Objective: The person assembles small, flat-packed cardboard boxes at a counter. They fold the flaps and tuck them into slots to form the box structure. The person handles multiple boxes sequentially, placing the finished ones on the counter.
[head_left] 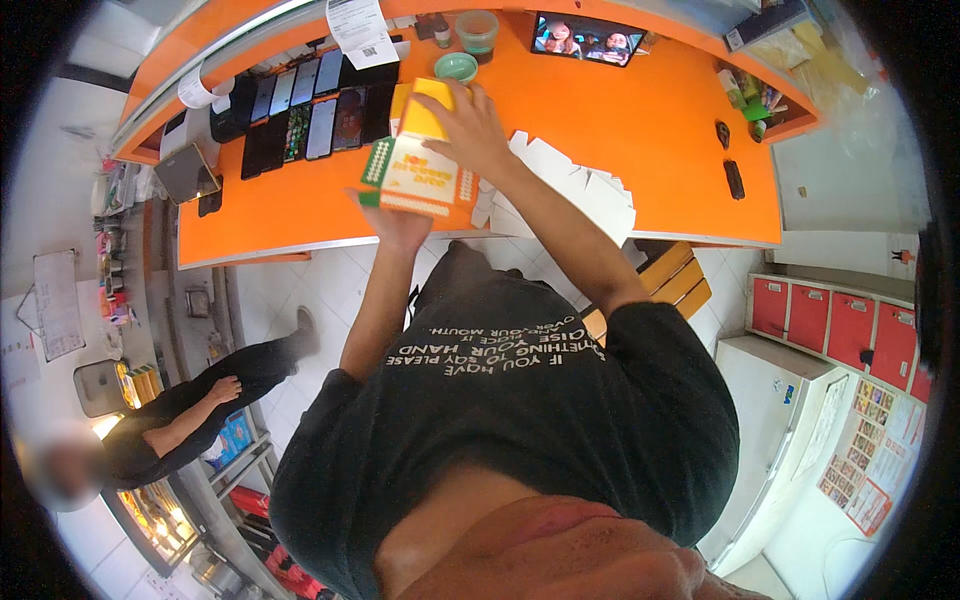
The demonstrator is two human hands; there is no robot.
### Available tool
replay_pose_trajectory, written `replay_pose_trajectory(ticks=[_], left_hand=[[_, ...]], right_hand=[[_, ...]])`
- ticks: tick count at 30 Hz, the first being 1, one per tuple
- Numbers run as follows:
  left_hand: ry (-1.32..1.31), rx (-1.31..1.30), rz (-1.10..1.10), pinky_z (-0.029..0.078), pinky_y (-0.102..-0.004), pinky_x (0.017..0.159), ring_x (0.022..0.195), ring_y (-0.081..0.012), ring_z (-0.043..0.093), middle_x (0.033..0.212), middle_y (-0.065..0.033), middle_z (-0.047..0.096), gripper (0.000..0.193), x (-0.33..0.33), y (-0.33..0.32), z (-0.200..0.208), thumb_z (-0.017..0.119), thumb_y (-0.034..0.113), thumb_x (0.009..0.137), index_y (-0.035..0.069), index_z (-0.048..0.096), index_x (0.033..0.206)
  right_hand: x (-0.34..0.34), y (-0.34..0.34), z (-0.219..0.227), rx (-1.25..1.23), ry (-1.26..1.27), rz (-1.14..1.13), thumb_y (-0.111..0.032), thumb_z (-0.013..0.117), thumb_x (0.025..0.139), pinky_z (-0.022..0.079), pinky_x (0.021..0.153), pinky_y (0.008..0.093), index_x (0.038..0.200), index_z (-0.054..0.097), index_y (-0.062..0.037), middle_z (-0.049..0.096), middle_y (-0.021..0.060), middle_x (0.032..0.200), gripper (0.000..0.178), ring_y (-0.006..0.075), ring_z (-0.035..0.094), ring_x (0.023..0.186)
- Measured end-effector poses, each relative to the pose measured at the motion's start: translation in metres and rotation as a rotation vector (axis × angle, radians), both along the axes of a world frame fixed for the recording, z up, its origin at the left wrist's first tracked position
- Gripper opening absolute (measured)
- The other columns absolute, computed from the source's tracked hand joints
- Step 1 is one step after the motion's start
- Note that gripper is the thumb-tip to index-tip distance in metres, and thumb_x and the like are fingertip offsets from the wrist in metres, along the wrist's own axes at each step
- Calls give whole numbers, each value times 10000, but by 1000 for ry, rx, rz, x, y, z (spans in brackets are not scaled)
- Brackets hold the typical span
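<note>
Above the front edge of the orange counter, I hold a printed cardboard box in white, green and orange, with a yellow upper part. My left hand supports it from below at its lower left; some of those fingers are hidden by the box. From the right, my right hand reaches over the yellow part, fingers bent round it and thumb against the near side. A stack of flat white card pieces with cut edges lies beside the box, under my right forearm.
Several phones lie in rows at the counter's left. Behind are a green bowl, a clear tub and a lit screen. A wooden slatted stool stands below the counter. Another person is at the left.
</note>
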State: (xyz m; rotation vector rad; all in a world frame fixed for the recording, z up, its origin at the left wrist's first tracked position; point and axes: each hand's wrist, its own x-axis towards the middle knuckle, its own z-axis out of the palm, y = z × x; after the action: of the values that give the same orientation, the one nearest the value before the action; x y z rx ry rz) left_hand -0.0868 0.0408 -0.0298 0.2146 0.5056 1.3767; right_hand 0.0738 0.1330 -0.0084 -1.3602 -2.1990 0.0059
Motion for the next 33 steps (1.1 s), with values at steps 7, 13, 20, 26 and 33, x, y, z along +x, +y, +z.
replay_pose_trajectory(ticks=[7,13,20,26,33], left_hand=[[747,-118,318,82,-575,1197,1499,-281,181,1614,-131,233,798,-34,31,-33,443,595,981,65,252,1546],[2329,438,-263,34,-641,1172,1523,-308,130,1641,-149,165,813,-9,17,-80,463,593,964,76,259,1557],[2321,438,-339,127,-660,1137,1479,-312,238,1602,-120,253,787,-8,21,-121,547,607,904,118,381,1498],[2069,614,-111,216,-595,1077,1365,-290,368,1447,-97,414,593,21,2,-74,671,473,880,143,529,1351],[1810,894,-264,347,-486,1053,1275,-313,488,1353,-126,544,512,85,-6,-75,700,389,883,112,588,1298]], right_hand=[[-32,96,-55,-378,-153,104,-401,857,687,345,1105,590,1467,408,-375,357,133,1512,900,409,307,1408],[-32,85,-87,-140,-138,91,-487,812,719,250,1116,659,1466,410,-362,316,137,1549,858,428,244,1441],[117,1,-141,-174,15,-280,-512,761,766,169,1139,635,1502,371,-263,296,125,1571,869,426,174,1475],[251,-121,-106,-802,-187,-498,-497,805,740,226,1167,598,1521,320,-215,312,79,1585,962,330,242,1482],[235,-158,-137,-213,-257,-530,-385,723,842,227,1158,601,1316,526,-128,410,89,1510,574,305,298,1452]])
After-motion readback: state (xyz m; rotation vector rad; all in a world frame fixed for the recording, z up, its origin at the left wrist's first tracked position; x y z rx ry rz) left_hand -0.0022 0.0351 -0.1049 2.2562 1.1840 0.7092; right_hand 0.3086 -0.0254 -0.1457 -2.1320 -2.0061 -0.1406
